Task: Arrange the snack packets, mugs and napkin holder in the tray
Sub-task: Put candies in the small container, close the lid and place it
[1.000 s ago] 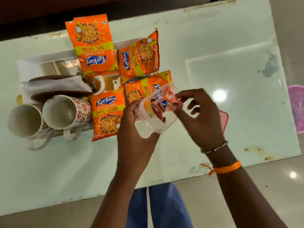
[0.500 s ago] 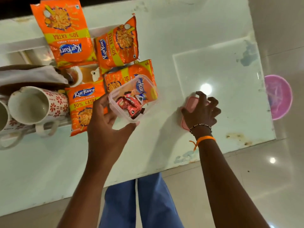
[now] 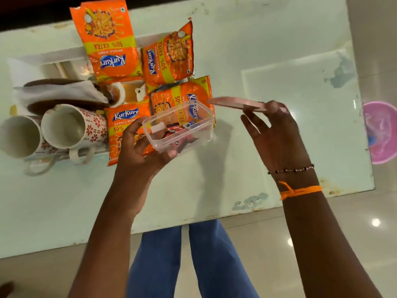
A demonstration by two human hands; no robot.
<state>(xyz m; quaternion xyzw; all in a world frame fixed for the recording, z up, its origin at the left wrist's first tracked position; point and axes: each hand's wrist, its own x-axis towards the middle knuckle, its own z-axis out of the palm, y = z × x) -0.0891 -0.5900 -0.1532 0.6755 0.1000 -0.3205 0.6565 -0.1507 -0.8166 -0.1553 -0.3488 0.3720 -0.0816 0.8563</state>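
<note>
Up comes the pink lid (image 3: 238,103) off the counter (image 3: 279,67), where the right hand (image 3: 277,134) was only reaching for it a moment ago; now that hand pinches it at the edge and carries it level toward the clear box (image 3: 179,127). Left hand (image 3: 141,151) cradles the box from below, open top up, red wrappers inside. Looks like a capping move, lid just beside the rim, not touching. Over in the tray (image 3: 53,59), 4 orange snack packets (image 3: 109,39) crowd the right side, 2 mugs (image 3: 71,127) lie tipped at the near edge, the napkin holder (image 3: 62,93) behind them. Once capped, the box probably joins them.
</note>
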